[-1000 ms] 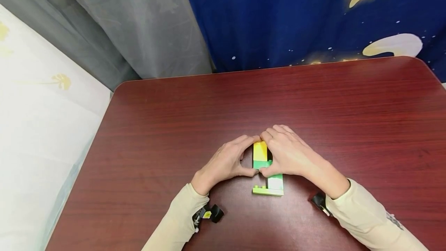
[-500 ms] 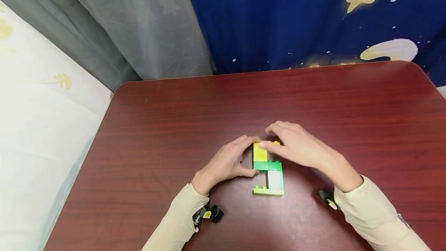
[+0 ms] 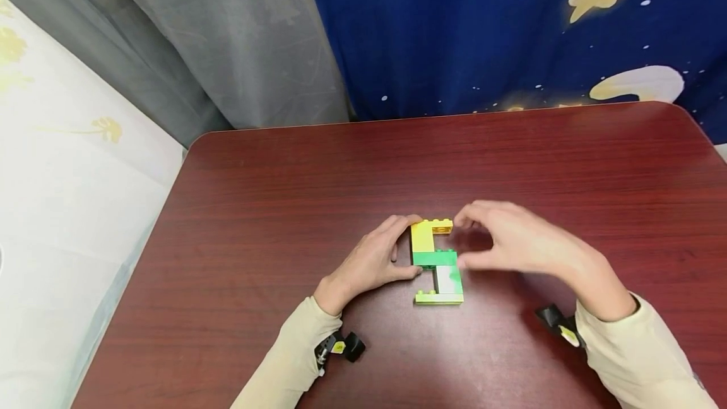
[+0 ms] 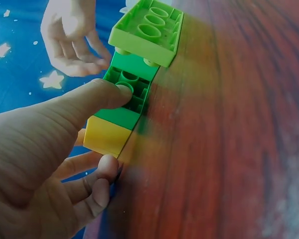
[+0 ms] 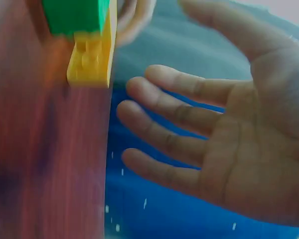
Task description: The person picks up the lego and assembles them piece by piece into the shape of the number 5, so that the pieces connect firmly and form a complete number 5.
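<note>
Joined toy building bricks stand on the table in an S-like shape. In the head view, the yellow bricks (image 3: 422, 238) form the far end and a green brick (image 3: 435, 259) crosses the middle. A glossy green brick (image 3: 449, 279) links it to the lime-green brick (image 3: 439, 299) at the near end. My left hand (image 3: 368, 262) grips the left side between thumb and fingers. The left wrist view shows its thumb (image 4: 102, 97) on the green brick's hollow underside and fingertips at the yellow end. My right hand (image 3: 514, 238) is apart from the bricks, on their right, fingers relaxed and holding nothing.
A dark red wood-grain table (image 3: 295, 194) lies under everything. Behind it hang a grey curtain (image 3: 250, 36) and a blue curtain (image 3: 454, 30) with stars. White cloth (image 3: 68, 207) hangs at the left. A small black device (image 3: 339, 347) is strapped at the left wrist.
My right hand has let go of the bricks and drawn away to the right. My left hand keeps its grip, and the bricks have shifted slightly toward the far side.
</note>
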### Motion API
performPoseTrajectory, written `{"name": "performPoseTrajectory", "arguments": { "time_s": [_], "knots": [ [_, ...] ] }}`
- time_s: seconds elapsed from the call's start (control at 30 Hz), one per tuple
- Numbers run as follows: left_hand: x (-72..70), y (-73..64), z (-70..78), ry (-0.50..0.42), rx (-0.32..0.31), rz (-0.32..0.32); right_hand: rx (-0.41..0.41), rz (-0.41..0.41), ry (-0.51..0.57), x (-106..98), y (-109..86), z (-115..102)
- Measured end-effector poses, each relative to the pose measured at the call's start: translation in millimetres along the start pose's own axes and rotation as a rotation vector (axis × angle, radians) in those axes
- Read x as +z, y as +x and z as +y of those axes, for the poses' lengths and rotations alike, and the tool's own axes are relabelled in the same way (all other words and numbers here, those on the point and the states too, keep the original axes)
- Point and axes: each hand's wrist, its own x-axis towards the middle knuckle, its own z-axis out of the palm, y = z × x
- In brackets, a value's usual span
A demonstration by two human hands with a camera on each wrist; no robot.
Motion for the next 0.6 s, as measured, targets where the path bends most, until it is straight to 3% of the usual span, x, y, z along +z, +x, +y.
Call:
{"name": "performPoseTrajectory", "arguments": {
  "time_s": [0.13, 0.23, 0.4, 0.6],
  "knots": [
    [-1.8, -2.1, 0.7, -0.013, -0.014, -0.004, 0.006, -0.102, -0.050, 18, -7.4, -18],
    [-2.4, -2.5, 0.8, -0.013, -0.023, -0.007, 0.030, -0.117, -0.116, 31, -9.3, -25],
    [-2.4, -1.7, 0.0, -0.014, -0.024, -0.013, 0.016, -0.076, -0.135, 42, -7.7, -22],
    [-1.3, -0.8, -2.6, -0.018, 0.001, 0.000, -0.100, 0.001, -0.150, 48, -3.5, -14]
  ]
}}
